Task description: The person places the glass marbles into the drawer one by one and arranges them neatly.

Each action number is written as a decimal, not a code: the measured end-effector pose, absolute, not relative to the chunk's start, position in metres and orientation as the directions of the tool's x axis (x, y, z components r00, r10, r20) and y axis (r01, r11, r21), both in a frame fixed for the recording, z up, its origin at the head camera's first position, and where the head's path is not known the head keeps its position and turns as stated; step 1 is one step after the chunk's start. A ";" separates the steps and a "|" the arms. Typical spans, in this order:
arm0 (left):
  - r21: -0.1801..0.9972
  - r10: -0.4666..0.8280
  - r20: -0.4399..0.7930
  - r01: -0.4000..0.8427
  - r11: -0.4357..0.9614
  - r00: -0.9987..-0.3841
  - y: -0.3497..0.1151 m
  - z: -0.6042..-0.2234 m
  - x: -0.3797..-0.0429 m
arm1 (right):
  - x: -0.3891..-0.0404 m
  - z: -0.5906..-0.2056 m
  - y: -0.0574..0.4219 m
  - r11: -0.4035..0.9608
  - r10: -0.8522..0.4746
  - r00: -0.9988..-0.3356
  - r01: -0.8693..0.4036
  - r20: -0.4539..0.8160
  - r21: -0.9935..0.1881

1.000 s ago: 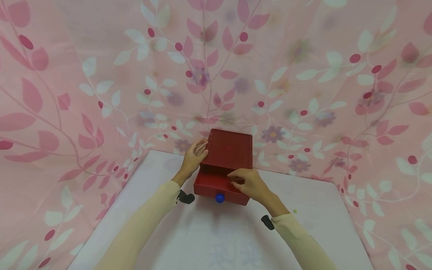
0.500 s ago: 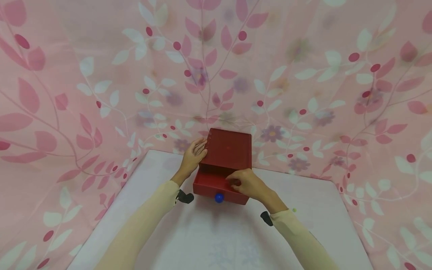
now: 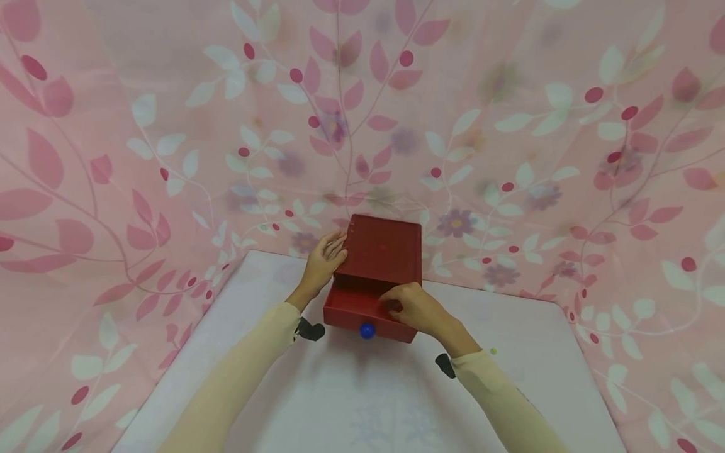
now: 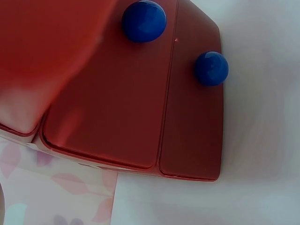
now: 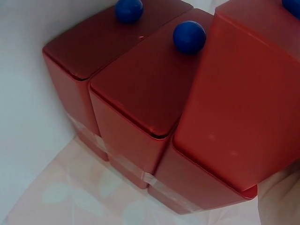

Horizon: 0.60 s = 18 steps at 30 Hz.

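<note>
A red drawer cabinet [image 3: 382, 248] stands at the back of the table, its top drawer [image 3: 391, 328] pulled out by a blue ball knob's side, the knob [image 3: 367, 331] facing forward. My left hand [image 3: 323, 264] rests along the cabinet's left side, fingers extended. Over the drawer's right wall reaches my right hand [image 3: 416, 308], its fingers bent down into the drawer. I cannot tell whether these fingers pinch anything. Two closed lower drawers show in the left wrist view, a middle one [image 4: 108, 108] and a bottom one [image 4: 194, 126], with blue knobs. Part of the right hand [image 5: 283, 197] borders the drawer in the right wrist view.
A white cloth covers the table [image 3: 351, 402]. A small yellow-green spot [image 3: 493, 351] lies beside the right sleeve. Floral pink curtain [image 3: 498, 189] hangs close behind the cabinet and on both sides. Black wrist-worn pieces [image 3: 310, 329] stick out from the sleeves. Clear tape [image 5: 150, 179] runs across the cabinet's side.
My right hand's thumb and fingers have drawn closer together and dipped into the drawer. The left hand stays on the cabinet's side, and the view has shifted slightly.
</note>
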<state>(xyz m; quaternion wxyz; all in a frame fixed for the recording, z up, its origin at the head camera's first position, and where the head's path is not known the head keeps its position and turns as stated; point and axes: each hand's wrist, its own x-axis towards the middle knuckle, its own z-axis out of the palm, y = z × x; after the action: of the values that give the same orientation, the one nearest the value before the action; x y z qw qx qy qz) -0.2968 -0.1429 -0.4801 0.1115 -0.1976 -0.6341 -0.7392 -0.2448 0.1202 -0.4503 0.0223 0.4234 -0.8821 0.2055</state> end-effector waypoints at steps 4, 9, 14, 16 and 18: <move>0.895 0.085 0.431 0.414 -0.167 -0.898 -0.143 -0.481 -0.298 | -0.244 -0.452 0.122 0.562 -0.720 -0.657 -0.741 0.223 -0.367; 0.894 0.086 0.433 0.416 -0.168 -0.897 -0.143 -0.481 -0.298 | -0.244 -0.455 0.124 0.536 -0.705 -0.653 -0.745 0.276 -0.396; 0.893 0.088 0.435 0.417 -0.168 -0.896 -0.142 -0.480 -0.297 | -0.245 -0.461 0.126 0.513 -0.671 -0.650 -0.755 0.357 -0.409; 0.894 0.087 0.434 0.416 -0.169 -0.897 -0.142 -0.480 -0.297 | -0.245 -0.464 0.126 0.504 -0.649 -0.652 -0.754 0.391 -0.421; 0.894 0.085 0.433 0.415 -0.172 -0.898 -0.142 -0.480 -0.297 | -0.245 -0.466 0.127 0.483 -0.627 -0.650 -0.757 0.429 -0.440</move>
<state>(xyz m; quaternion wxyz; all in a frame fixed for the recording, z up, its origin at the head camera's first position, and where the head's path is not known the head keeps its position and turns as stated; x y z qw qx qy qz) -0.2970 -0.1425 -0.4800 0.1116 -0.1970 -0.6337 -0.7397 -0.2446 0.1268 -0.4660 0.1055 0.4049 -0.8546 0.3076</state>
